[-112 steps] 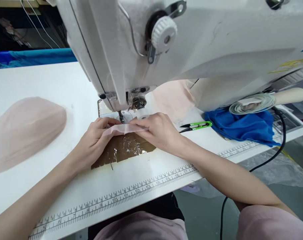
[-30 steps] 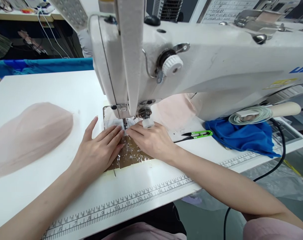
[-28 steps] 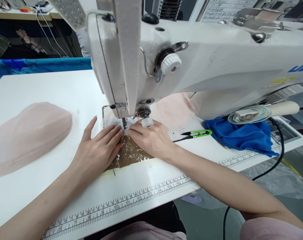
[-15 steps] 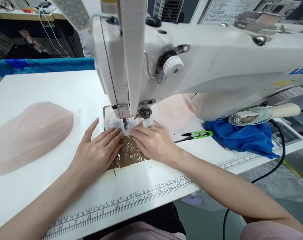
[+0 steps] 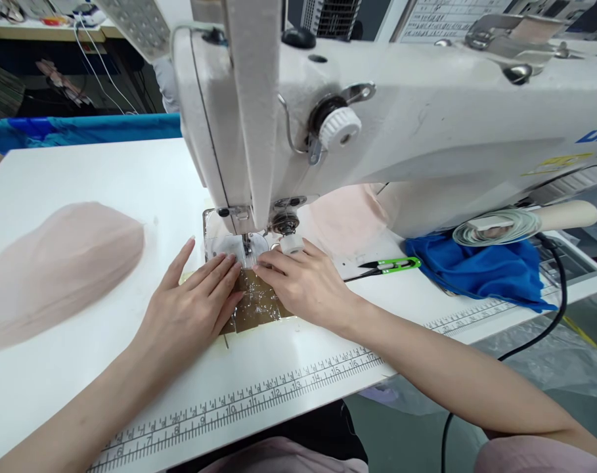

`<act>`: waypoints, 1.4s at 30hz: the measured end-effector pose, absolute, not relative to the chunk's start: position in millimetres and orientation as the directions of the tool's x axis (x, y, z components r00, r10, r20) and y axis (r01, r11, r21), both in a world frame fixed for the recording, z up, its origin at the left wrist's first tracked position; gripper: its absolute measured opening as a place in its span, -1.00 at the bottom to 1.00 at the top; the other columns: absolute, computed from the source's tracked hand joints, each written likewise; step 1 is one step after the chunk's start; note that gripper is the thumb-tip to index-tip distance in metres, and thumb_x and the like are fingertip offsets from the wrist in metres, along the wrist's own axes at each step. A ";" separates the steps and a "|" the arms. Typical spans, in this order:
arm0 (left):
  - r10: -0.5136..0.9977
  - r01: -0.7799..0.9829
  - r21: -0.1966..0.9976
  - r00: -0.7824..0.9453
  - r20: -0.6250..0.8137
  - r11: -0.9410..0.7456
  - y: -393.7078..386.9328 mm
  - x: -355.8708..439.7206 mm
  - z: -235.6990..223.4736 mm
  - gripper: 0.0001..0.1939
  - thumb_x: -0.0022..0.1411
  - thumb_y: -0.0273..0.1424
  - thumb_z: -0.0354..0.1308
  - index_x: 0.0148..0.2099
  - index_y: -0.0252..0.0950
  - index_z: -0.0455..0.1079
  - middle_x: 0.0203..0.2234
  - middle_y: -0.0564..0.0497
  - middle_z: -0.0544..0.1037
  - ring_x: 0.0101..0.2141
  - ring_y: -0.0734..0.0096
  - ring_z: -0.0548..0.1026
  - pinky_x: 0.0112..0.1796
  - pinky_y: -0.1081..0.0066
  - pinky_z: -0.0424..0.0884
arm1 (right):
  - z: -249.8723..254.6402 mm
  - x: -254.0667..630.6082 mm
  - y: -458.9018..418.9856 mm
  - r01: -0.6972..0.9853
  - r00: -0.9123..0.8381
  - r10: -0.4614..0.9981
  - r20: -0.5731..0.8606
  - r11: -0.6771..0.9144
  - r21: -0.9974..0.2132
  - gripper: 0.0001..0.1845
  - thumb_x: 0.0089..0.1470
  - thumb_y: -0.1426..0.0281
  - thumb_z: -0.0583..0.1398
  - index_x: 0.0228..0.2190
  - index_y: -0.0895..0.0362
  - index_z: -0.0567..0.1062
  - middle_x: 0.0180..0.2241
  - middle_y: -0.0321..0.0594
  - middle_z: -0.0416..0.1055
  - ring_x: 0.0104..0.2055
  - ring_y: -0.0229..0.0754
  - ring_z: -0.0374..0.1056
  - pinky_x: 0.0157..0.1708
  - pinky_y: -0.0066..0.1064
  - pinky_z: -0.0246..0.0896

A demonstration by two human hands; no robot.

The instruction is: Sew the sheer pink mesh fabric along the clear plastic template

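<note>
My left hand (image 5: 190,302) lies flat with its thumb spread, fingertips just left of the presser foot (image 5: 247,246) of a white sewing machine (image 5: 426,112). A thin, see-through whitish piece seems to lie under those fingertips; its edges are hard to make out. Just right of the foot, my right hand (image 5: 318,286) has its fingers bent and pressed together, partly behind a white knob (image 5: 291,244). What they pinch, if anything, is hidden. Between the hands shows a brown plate (image 5: 256,309) covered in shiny clear tape.
Sheer pale pink fabric (image 5: 71,263) lies at left, and more pink fabric (image 5: 350,217) under the machine arm. Green-handled thread snips (image 5: 394,265), a blue cloth (image 5: 475,272) and a rolled tape measure (image 5: 495,228) are at right. A printed ruler (image 5: 229,408) follows the table's front edge.
The right hand's fingertips have shifted very slightly left, and the left hand is almost where it was. The view itself has moved a little.
</note>
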State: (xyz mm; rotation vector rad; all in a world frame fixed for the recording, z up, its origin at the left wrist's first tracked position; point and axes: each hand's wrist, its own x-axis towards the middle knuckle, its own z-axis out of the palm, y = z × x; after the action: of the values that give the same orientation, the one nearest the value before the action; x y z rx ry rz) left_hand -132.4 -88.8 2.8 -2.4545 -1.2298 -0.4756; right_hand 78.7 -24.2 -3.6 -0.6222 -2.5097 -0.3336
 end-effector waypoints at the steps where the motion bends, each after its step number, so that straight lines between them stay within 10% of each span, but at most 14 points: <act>1: 0.695 0.814 -0.162 0.564 0.446 -0.558 -88.5 -132.7 2.7 -0.67 0.37 -0.40 0.08 0.08 -0.49 0.43 -0.03 -0.24 0.58 -0.04 0.06 0.57 0.30 -0.07 0.05 | -3.5 78.6 -24.0 0.493 -0.756 0.362 0.545 0.863 0.110 -0.67 0.16 0.67 0.05 -0.30 0.18 0.58 -0.25 -0.22 0.58 -0.29 -0.21 0.36 -0.12 -0.30 0.21; 23: 0.780 0.869 -0.068 0.472 0.410 -0.491 -71.2 -135.9 -0.3 -0.54 0.44 -0.27 -0.07 0.18 -0.50 0.36 0.06 -0.28 0.52 0.08 -0.01 0.48 0.31 -0.10 -0.06 | -0.9 79.7 -12.2 0.541 -0.778 0.450 0.438 0.835 0.102 -0.62 0.20 0.61 0.03 -0.12 0.13 0.58 -0.14 -0.22 0.59 -0.15 -0.15 0.41 0.12 -0.20 0.13; 35: 0.823 0.902 -0.276 0.421 0.381 -0.333 -83.7 -129.6 10.7 -0.61 0.38 -0.28 0.05 0.06 -0.49 0.43 -0.25 -0.24 0.59 -0.27 0.06 0.57 0.08 -0.14 0.30 | 9.5 85.4 -9.9 0.631 -0.710 0.545 0.446 0.774 0.060 -0.63 0.11 0.64 0.04 -0.24 0.15 0.60 -0.22 -0.18 0.60 -0.17 -0.13 0.43 0.14 -0.18 0.16; 42: 0.574 0.520 0.245 0.711 0.407 -0.818 -110.3 -114.4 23.5 -0.64 0.40 -0.60 -0.13 0.12 -0.28 0.33 -0.17 -0.02 0.60 -0.18 0.45 0.55 -0.18 0.43 0.51 | 10.8 87.5 -8.1 0.622 -0.699 0.517 0.494 0.781 0.062 -0.65 0.12 0.62 0.04 -0.27 0.16 0.60 -0.28 -0.19 0.59 -0.21 -0.14 0.45 0.11 -0.23 0.22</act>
State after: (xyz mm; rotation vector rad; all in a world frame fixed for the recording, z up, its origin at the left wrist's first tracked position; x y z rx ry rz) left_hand -114.4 -110.3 23.5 -3.0086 -0.9654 -0.7773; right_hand 87.5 -8.1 10.8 -0.8558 -2.5145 -0.3095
